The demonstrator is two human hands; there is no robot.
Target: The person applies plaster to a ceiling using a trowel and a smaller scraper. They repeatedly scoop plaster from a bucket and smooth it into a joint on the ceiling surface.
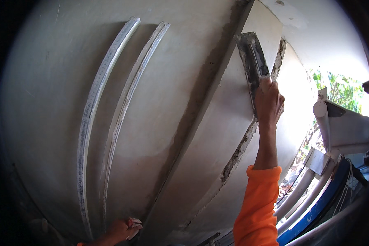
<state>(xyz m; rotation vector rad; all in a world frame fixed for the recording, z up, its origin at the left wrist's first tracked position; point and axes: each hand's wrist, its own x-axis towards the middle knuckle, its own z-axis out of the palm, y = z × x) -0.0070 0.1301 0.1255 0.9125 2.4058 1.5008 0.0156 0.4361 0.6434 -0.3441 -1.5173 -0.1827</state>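
My right hand (269, 101) is raised and wrapped round the handle of a plastering trowel (250, 51). The trowel's long dark blade lies along the face of a plastered pillar (217, 119), over a rough unfilled strip (238, 155) that shows above and below it. Low down, by the foot of the wall, my left hand (121, 230) is closed. Something small, whitish and reddish, shows at its fingers, too unclear to name. An orange sleeve covers my right forearm.
Two long metal straightedges (97, 88) (129, 90) lean on the grey wall (53, 102) at left. A damp dark band (197, 98) runs along the inner corner. At right are a white metal frame (344, 127), a curved blue piece (315, 209) and bright daylight with leaves.
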